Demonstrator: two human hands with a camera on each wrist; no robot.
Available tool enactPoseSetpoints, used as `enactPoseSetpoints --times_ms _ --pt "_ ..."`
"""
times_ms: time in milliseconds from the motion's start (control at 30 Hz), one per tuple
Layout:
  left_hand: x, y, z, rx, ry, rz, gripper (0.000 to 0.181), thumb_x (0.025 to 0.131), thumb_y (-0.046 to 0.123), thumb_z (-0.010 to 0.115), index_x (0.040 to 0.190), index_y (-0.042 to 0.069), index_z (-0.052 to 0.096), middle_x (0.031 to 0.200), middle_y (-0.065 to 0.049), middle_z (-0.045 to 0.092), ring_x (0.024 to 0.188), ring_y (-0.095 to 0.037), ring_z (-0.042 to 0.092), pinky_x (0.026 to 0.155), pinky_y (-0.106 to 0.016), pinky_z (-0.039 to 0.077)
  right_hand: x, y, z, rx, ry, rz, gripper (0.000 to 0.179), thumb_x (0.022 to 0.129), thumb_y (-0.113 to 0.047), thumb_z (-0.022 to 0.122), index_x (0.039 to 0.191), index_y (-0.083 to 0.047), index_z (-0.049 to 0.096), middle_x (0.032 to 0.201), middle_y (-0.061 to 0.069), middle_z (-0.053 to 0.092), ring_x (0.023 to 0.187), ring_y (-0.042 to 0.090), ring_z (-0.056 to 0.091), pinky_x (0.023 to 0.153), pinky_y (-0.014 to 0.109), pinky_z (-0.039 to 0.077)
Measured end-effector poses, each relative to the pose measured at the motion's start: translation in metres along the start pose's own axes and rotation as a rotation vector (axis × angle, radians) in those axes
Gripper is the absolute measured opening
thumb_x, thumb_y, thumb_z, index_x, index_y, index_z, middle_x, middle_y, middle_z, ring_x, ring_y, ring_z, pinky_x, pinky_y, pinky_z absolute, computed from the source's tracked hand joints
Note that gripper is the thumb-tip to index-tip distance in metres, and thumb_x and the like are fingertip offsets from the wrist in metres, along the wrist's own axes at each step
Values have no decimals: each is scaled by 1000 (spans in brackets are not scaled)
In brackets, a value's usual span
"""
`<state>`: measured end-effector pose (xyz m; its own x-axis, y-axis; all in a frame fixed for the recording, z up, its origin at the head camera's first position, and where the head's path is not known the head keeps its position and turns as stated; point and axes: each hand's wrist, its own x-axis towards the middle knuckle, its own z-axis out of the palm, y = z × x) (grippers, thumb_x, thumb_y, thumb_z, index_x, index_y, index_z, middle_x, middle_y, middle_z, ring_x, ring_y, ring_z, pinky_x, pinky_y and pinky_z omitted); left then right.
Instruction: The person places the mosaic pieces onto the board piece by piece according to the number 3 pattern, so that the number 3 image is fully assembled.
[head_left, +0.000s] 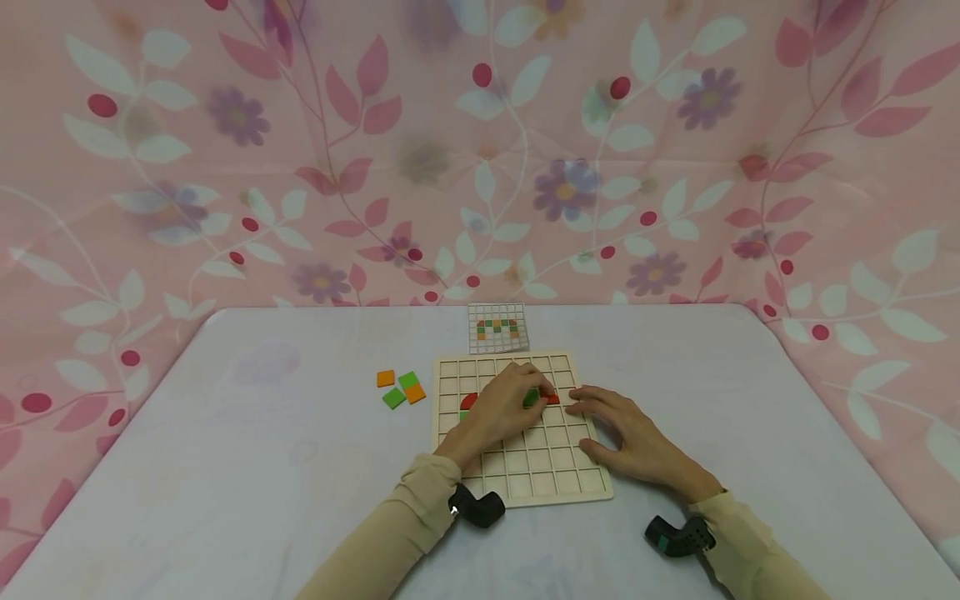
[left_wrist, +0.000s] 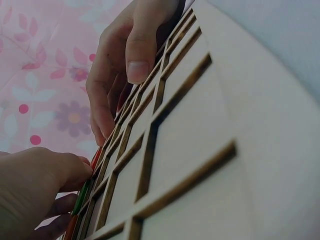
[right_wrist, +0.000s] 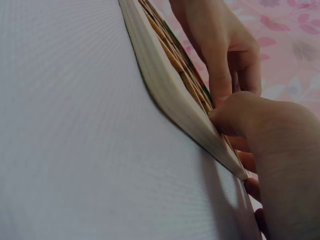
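A pale wooden grid board (head_left: 536, 483) lies on the table. My left hand (head_left: 501, 408) reaches across it, its curled fingertips and thumb at a small red piece (head_left: 552, 399) on the right side of the grid. Beside that piece, a green piece (head_left: 531, 397) shows between the fingers. Another red piece (head_left: 468, 402) with a curved edge lies on the left side, a light green piece (head_left: 464, 415) just below it; the hand hides the middle of the row. My right hand (head_left: 633, 433) rests at the board's right edge, fingers spread and loosely bent, thumb on the rim.
Left of the board lie loose square tiles, among them an orange tile (head_left: 386, 378) and a green tile (head_left: 393, 398). Behind the board is a pattern card (head_left: 497, 342) with a coloured grid. A pink floral cloth (head_left: 420, 167) hangs behind the white table (head_left: 247, 467).
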<state>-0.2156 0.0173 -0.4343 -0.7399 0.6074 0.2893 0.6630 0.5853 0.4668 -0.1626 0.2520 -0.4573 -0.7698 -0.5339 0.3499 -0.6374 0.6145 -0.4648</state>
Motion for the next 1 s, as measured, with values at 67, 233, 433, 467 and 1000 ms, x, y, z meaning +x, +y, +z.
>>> enactPoseSetpoints --times_ms 67,233,433,467,1000 --pt "0 0 0 2 -2 -1 13 90 16 62 100 16 70 106 4 64 94 -13 53 84 -26 47 0 0 0 -1 0 0 41 82 -23 70 122 -19 60 139 5 48 131 29 40 96 59 33" --pt "0 1 0 1 0 2 13 90 17 61 100 17 70 106 4 64 94 -13 53 83 -26 47 0 0 -1 -1 -1 6 42 82 -24 70 122 -20 60 139 5 48 131 29 40 97 59 33" --pt "0 0 1 0 7 12 11 89 17 62 98 16 70 104 3 64 93 -13 54 82 -25 47 -1 1 1 3 -5 14 41 83 -25 70 122 -21 59 140 3 47 132 28 40 97 59 33" --pt "0 0 1 1 7 11 11 89 17 62 98 17 70 104 3 64 93 -13 54 82 -26 47 -1 1 1 2 -5 16 41 83 -25 70 122 -22 59 140 3 47 132 27 40 97 59 33" --pt "-1 0 1 8 17 -10 13 91 19 61 101 19 68 110 4 60 99 -13 54 84 -27 48 0 0 0 4 -5 16 41 83 -25 70 123 -21 59 140 3 47 132 28 39 97 60 32"
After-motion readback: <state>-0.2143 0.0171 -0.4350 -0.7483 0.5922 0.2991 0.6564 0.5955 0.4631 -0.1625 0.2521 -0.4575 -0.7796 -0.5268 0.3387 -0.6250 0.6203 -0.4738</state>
